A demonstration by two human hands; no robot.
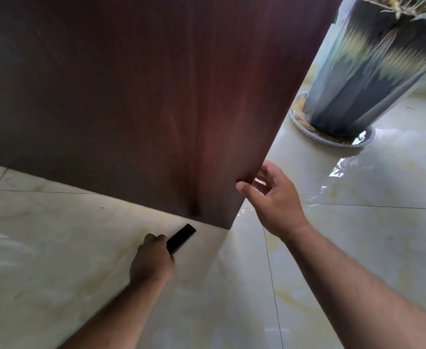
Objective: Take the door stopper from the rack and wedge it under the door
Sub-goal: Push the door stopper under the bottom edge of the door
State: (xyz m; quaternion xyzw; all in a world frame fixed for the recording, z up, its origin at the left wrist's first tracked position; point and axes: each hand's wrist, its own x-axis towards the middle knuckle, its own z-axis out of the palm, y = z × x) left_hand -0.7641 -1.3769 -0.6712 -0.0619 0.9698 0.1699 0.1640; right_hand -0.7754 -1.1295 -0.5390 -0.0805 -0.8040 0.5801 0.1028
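So, L grip point(154, 259): curled round door stopper point(182, 237), tip just short of door point(131, 96) bottom.
R grip point(273, 197): pinches door's side edge.

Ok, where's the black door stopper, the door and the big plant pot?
door stopper point(183, 237), head view, on its black top face.
door point(131, 109), head view, middle of its brown front face.
plant pot point(373, 71), head view, on its streaked side wall.

No legible text, no labels, brands, numbers or signs, door point(131, 96), door stopper point(181, 238), planter point(370, 71), floor point(358, 248) all unmarked
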